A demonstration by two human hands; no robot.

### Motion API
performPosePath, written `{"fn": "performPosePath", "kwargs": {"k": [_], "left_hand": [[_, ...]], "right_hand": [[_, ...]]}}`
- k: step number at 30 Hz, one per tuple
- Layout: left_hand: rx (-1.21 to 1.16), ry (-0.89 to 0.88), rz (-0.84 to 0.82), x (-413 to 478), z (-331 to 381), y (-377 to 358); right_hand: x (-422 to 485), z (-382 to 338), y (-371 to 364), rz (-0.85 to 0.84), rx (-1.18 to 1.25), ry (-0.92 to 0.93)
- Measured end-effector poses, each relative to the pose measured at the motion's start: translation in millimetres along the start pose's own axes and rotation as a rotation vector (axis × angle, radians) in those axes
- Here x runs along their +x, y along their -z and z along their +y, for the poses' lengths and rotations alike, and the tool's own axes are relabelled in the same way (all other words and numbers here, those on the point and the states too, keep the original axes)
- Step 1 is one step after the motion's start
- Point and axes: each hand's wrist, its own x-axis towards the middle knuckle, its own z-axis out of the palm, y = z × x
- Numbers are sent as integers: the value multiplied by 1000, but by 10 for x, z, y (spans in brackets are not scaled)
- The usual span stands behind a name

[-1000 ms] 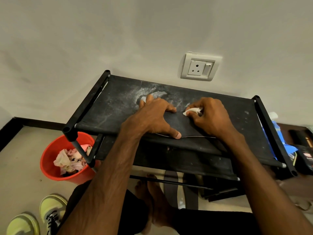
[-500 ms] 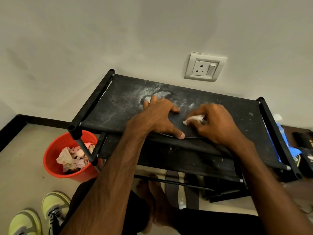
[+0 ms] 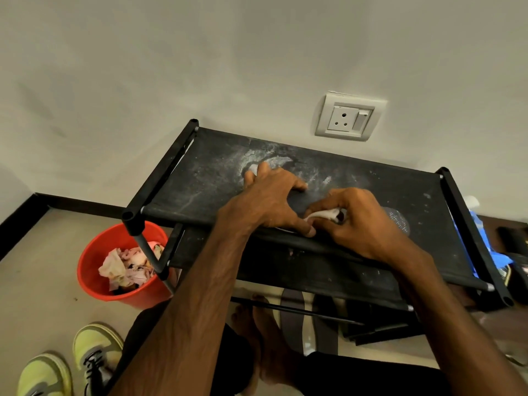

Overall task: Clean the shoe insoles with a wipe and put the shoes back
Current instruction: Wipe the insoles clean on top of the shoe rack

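left hand (image 3: 274, 201) pinning black insole (image 3: 297, 200) flat | right hand (image 3: 363, 221) pinching white wipe (image 3: 324, 215); risk: insole sliding off shoe rack (image 3: 200, 178) front edge if pressure is easing

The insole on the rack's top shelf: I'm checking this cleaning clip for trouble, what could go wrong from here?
1. The dusty top shelf may re-soil the black insole lying on it.
2. The left hand pins the insole near the shelf's front edge; if released, it could slide off.
3. The small wipe, bunched in the right hand, covers little.
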Motion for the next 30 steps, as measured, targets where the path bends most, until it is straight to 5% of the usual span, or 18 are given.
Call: {"fn": "performPosePath", "kwargs": {"k": [15,23,30], "left_hand": [[-175,46,21,-314,-350,261],[-130,46,22,-305,-336,202],[-155,42,45,-321,-369,173]], "right_hand": [[-88,-65,14,-35,-6,15],[339,142,-2,196,-167,-233],[78,-277,-222,59,-53,30]]}}
